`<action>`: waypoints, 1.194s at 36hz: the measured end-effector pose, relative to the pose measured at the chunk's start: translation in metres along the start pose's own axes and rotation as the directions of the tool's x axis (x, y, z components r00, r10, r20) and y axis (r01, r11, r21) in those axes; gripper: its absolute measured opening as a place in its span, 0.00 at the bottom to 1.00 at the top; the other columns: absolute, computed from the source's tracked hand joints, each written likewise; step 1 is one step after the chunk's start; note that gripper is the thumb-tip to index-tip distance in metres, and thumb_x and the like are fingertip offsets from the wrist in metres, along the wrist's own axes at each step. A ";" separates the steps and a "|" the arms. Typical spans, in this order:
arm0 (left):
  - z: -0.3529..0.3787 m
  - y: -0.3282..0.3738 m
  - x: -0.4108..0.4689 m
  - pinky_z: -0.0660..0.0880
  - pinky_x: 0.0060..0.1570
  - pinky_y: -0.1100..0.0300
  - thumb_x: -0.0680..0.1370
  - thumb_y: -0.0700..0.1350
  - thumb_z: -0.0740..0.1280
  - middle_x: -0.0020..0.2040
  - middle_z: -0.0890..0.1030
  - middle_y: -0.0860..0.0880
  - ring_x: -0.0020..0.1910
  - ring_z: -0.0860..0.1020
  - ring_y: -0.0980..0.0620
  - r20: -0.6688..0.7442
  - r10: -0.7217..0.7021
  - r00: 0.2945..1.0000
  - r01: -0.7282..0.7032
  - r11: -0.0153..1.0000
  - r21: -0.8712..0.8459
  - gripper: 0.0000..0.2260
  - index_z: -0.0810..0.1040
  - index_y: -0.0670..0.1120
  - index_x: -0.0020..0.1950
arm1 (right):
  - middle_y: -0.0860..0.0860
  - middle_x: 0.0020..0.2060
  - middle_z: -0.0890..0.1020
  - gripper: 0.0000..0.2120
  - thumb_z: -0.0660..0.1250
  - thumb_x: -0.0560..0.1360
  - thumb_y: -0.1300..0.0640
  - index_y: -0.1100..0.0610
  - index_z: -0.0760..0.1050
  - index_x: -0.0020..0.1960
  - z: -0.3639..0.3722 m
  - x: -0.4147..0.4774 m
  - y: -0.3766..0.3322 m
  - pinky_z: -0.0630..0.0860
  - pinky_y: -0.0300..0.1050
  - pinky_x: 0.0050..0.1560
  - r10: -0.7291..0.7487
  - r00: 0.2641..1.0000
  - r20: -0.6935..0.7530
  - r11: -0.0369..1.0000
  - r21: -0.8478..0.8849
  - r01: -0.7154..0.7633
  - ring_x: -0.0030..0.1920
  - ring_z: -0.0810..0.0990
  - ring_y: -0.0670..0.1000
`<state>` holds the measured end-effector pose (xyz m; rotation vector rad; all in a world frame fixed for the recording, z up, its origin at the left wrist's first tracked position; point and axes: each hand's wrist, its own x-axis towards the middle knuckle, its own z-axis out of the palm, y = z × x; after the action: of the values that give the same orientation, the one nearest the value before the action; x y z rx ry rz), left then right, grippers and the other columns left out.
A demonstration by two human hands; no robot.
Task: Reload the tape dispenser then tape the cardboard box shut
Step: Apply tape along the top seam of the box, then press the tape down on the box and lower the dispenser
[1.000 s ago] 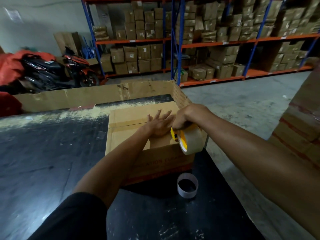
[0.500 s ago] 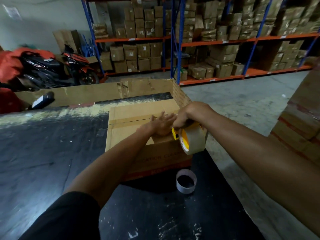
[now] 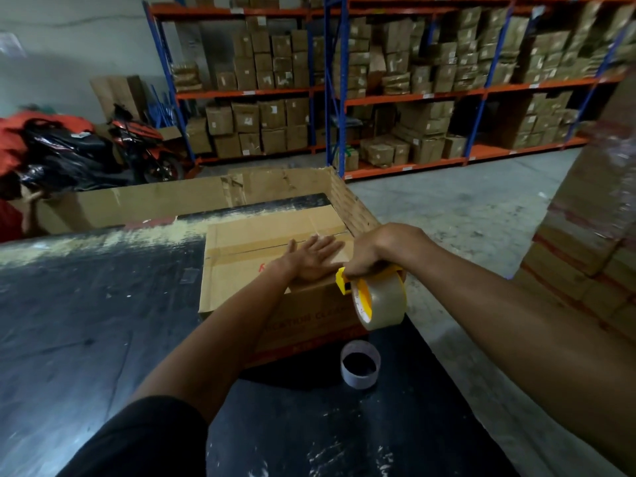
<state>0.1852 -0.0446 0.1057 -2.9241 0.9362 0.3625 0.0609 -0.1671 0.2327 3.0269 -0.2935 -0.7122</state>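
Red printing runs along the near side wall of the brown cardboard box [image 3: 247, 270], but it is blurred and partly covered by the arms; only fragments such as "CATION" can be guessed at, so the wording cannot be told. A stray red letter shows on the top flap beside the left wrist. White labels on the stacked cartons of the blue-and-orange warehouse shelving [image 3: 406, 94] are too small to read.

The box sits on the scuffed black table [image 3: 86, 321], its top flaps closed with a strip of clear tape lying across the seam. The left hand [image 3: 315, 258] lies flat and spread on the box top near the near-right corner, fingers apart, pressing down and holding nothing. Just to its right, touching the box's corner edge, the right hand [image 3: 370, 251] is wrapped firmly over the yellow plastic tape dispenser [image 3: 344, 280], whose roll of clear packing tape [image 3: 382, 299] hangs below the hand, against the box's near-right corner. An empty white cardboard tape core [image 3: 360, 363] stands on the table just in front of the box.
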 end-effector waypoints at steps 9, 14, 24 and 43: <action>0.003 -0.001 0.002 0.43 0.76 0.31 0.81 0.68 0.49 0.84 0.42 0.54 0.83 0.41 0.46 -0.020 0.007 1.000 -0.007 1.000 -0.018 0.33 0.41 0.60 0.82 | 0.62 0.61 0.72 0.29 0.65 0.77 0.44 0.61 0.65 0.71 0.013 0.018 0.003 0.75 0.56 0.50 -0.014 1.000 0.005 0.994 0.111 0.013 0.58 0.75 0.63; 0.007 -0.003 0.005 0.40 0.75 0.30 0.77 0.73 0.47 0.84 0.43 0.56 0.83 0.41 0.46 -0.048 0.011 0.999 -0.014 0.998 -0.056 0.35 0.43 0.63 0.81 | 0.61 0.63 0.73 0.47 0.78 0.62 0.38 0.57 0.63 0.72 0.025 0.046 0.033 0.79 0.53 0.51 0.034 0.979 0.200 0.931 0.350 -0.104 0.57 0.78 0.63; 0.012 -0.003 0.002 0.42 0.76 0.30 0.78 0.72 0.47 0.84 0.45 0.53 0.83 0.44 0.47 -0.149 0.033 0.988 -0.045 0.996 -0.074 0.36 0.47 0.59 0.82 | 0.55 0.57 0.84 0.33 0.79 0.66 0.40 0.57 0.79 0.63 0.081 0.069 0.046 0.80 0.54 0.58 -0.346 0.833 0.431 0.842 0.534 0.074 0.54 0.84 0.56; 0.024 -0.119 -0.088 0.46 0.78 0.34 0.85 0.57 0.50 0.83 0.56 0.50 0.83 0.50 0.45 -0.186 -0.255 0.949 0.191 0.934 -0.302 0.24 0.59 0.52 0.81 | 0.50 0.61 0.81 0.24 0.75 0.74 0.49 0.53 0.78 0.68 0.155 0.089 -0.090 0.78 0.47 0.58 -0.605 0.758 0.245 0.786 0.336 0.519 0.59 0.79 0.52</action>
<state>0.1797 0.1055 0.1002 -3.3452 0.5970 0.1674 0.0860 -0.0909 0.0494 3.2151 0.6340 -1.3360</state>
